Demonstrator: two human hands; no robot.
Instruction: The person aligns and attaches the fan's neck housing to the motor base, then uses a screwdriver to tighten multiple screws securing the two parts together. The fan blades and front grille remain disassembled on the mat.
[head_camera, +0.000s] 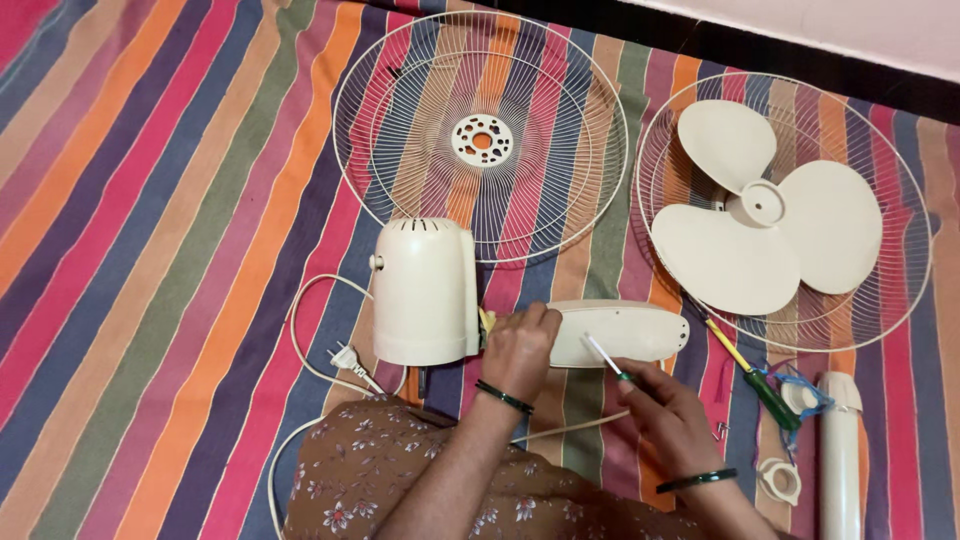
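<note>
Right hand (668, 408) pinching screwdriver (607, 359), left hand (520, 345) — fan neck (620, 332)

Open striped cloth (150, 250) lies free at left; wire guard (480, 135), fan blade (765, 235) and screwdriver (755, 375) obstruct far and right.

Two wire fan guards (480, 135), cream blade (765, 245), green-handled screwdriver (770, 395), striped cloth (150, 250).

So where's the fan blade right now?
The fan blade lies at upper right, inside a wire fan guard, right of the other guard.
</note>
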